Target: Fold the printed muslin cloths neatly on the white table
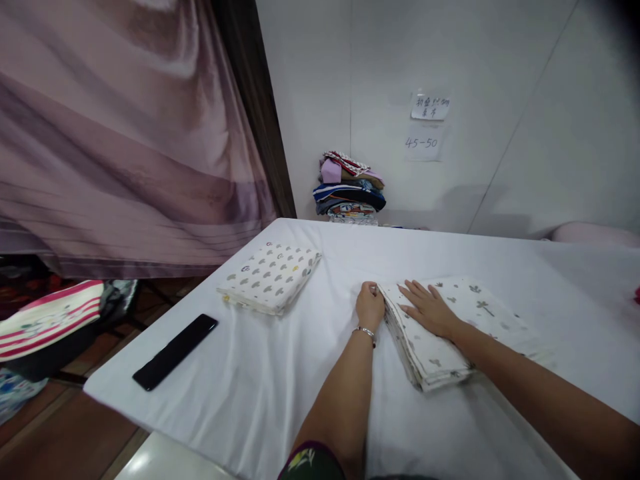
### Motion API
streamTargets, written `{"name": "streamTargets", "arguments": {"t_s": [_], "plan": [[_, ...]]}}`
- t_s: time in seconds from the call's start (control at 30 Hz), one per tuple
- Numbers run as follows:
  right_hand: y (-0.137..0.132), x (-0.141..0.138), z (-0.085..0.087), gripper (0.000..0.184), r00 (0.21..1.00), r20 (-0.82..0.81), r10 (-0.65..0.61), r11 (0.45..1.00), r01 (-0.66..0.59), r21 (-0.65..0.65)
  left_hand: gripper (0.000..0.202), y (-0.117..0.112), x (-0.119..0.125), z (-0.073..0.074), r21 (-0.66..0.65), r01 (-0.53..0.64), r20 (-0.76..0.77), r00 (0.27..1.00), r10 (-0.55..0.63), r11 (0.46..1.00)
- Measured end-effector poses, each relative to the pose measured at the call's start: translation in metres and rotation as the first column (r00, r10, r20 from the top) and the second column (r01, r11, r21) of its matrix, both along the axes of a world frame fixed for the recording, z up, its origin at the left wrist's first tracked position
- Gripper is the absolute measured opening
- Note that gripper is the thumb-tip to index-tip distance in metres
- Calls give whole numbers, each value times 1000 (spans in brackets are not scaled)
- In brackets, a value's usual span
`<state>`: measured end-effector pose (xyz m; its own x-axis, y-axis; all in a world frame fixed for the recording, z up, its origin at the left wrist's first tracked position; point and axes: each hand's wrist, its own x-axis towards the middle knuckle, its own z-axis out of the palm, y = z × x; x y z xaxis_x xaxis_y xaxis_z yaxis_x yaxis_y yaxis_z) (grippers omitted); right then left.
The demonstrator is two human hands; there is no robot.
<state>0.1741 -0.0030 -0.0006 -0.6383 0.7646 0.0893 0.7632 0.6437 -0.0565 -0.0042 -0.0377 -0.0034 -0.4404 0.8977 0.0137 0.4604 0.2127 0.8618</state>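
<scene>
A mouse-print cloth (pixel 273 273) lies apart, perhaps leaving you room; your left hand (pixel 370 304) pinches the folded leaf-print cloth (pixel 429 350) on the table (pixel 280 400), seemingly to align its layers; your right hand (pixel 433 313), spread flat on top, likely steadies it

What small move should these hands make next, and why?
Perhaps sweep the right hand across the folded cloth to press it flatter: its layered edges look slightly fanned, that hand lies spread on top, and the left hand curls at a corner.
</scene>
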Motion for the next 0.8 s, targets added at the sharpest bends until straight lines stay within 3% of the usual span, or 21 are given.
{"name": "streamTargets", "arguments": {"t_s": [0.17,0.37,0.53,0.8], "plan": [[-11,-14,13,60,997,-40,-63,995,59,-85,17,0,-1,-5,54,17,51,999,-20,998],[-30,-32,3,57,988,-83,128,987,-135,-82,19,1,-2,-9,90,-11,60,998,5,996],[-41,-31,1,59,992,-106,64,985,-80,-153,18,1,-2,-7,100,-18,46,999,14,995],[-84,-32,14,71,994,-98,43,961,-68,-270,16,0,-3,-1,95,-30,29,999,27,995]]}}
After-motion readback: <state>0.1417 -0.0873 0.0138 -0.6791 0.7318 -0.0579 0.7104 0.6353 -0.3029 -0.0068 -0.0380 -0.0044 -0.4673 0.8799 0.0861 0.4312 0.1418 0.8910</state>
